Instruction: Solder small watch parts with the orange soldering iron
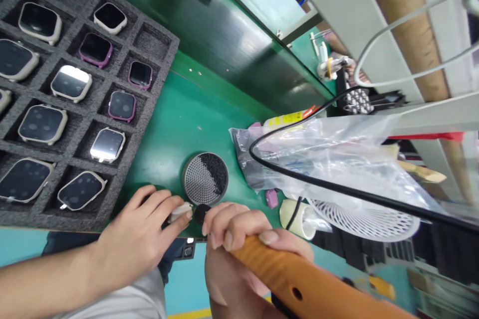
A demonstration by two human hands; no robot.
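Observation:
My left hand [144, 232] pinches a small beige watch case [178, 211] at the near edge of the green table [194, 109]. My right hand [239, 244] is wrapped round an orange power screwdriver [299, 284], and the screwdriver's black tip [201, 213] touches the watch case. Just beyond the tip sits a round screw dish [205, 178] with a mesh floor and a patch of tiny black screws. A black foam tray [80, 89] to the left holds several smartwatches, some beige, some purple, each in its own cell.
A clear plastic bag [322, 154] lies to the right with a black cable [337, 184] across it. Nearby are a white mesh fan guard [368, 217], a roll of tape [299, 217], a small purple part [271, 197] and a yellow-labelled tube [286, 118].

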